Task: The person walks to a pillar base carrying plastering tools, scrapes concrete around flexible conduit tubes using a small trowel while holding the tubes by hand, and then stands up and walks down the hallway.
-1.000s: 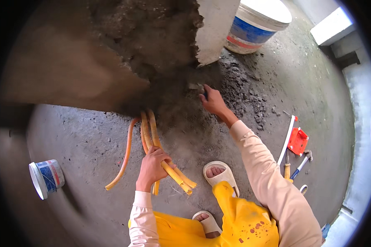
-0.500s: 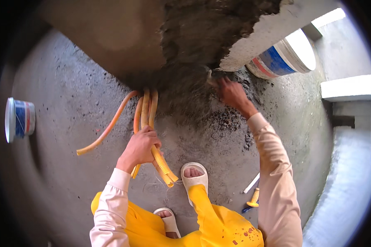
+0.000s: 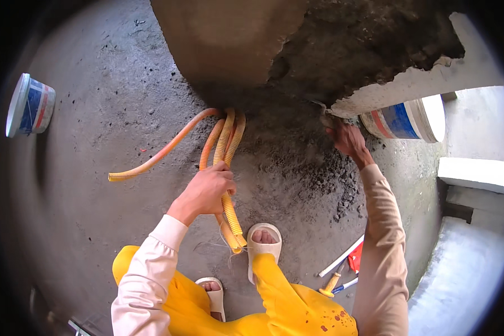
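My left hand [image 3: 210, 190] is closed around a bundle of yellow-orange corrugated conduits [image 3: 223, 140] that rise from the floor at the foot of the wall. Their cut ends stick out below my fist, near my sandal. One separate conduit [image 3: 168, 155] curves away to the left, outside my grip. My right hand [image 3: 348, 140] grips a small tool with a pale handle [image 3: 326, 115], low against the wall's base. Shadow and my fingers hide most of its working end. Dark, rough mortar [image 3: 369, 47] covers the wall section above, beside smoother plaster [image 3: 229, 42].
Dark crumbs of mortar [image 3: 341, 190] lie below my right hand. One bucket [image 3: 400, 120] stands at the right behind the wall, another [image 3: 36, 106] at far left. Near my right forearm lie a white strip [image 3: 341, 256], a yellow-handled tool [image 3: 331, 283] and a red item [image 3: 355, 257].
The view has shifted, so the wall and conduits appear farther right. The red item now shows beside my right forearm. Both hands keep their grips, the right one still at the wall's base.
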The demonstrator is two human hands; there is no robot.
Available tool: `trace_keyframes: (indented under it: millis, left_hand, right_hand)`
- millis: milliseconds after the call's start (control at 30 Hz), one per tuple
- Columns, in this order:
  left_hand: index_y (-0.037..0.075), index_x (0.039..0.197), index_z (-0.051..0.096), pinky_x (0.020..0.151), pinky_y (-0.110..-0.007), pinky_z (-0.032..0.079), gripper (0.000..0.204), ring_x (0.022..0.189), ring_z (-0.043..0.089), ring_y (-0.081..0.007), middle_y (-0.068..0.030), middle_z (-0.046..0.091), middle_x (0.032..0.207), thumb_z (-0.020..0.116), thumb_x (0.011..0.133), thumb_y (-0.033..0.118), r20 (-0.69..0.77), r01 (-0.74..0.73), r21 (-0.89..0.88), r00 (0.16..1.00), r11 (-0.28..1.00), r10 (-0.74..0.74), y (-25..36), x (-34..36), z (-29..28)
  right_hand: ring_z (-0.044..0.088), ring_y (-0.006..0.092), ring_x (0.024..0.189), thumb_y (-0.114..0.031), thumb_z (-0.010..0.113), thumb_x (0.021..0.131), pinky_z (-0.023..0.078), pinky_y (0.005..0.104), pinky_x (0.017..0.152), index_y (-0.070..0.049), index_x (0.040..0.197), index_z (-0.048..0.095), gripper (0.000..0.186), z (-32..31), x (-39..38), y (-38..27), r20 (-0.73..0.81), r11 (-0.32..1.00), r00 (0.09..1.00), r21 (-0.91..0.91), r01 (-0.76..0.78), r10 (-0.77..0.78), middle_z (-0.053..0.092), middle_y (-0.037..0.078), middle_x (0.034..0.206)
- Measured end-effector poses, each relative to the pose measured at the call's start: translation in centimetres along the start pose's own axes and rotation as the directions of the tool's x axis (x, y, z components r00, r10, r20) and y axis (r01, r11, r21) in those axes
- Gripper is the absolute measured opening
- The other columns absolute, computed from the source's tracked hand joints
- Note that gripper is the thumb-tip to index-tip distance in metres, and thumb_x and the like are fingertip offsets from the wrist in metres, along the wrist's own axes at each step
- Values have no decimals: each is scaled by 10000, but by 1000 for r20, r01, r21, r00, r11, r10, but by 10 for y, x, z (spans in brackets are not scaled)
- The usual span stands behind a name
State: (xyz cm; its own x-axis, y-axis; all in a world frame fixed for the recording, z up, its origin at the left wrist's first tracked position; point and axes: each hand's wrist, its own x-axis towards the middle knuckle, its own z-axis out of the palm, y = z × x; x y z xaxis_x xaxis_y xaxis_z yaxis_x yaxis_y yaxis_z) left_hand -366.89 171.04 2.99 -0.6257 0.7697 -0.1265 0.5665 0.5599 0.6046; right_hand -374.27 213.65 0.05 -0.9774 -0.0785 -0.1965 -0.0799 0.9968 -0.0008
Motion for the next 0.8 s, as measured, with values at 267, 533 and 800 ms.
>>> trace_keyframes:
  millis: [267,533,800]
  left_hand:
    - [93,748,696,809,-358,499,252,958,551,-239,-30,611,792,808,549,199,10,-32,-37,999,999,32,-2,2,0]
    - [102,747,697,809,-365,503,242,960,552,-242,-30,611,796,805,558,208,3,-38,-21,999,999,38,-4,1,-4]
    - [90,753,693,823,-359,501,260,969,552,-237,-19,617,812,814,557,211,14,-20,10,1000,1000,20,-4,-4,-2]
  right_hand:
    - [608,465,764,-354,542,902,476,533,647,-47,1085,538,358,-7,8,-1,7,993,999,110,39,-40,634,265,811]
    - [601,459,853,-377,513,921,472,523,710,-58,1162,531,400,11,15,13,-19,991,1000,136,11,-8,634,267,876]
    - [620,421,752,-404,500,936,491,473,648,-30,1087,525,404,40,-34,-44,-91,904,996,424,47,-9,653,229,836]
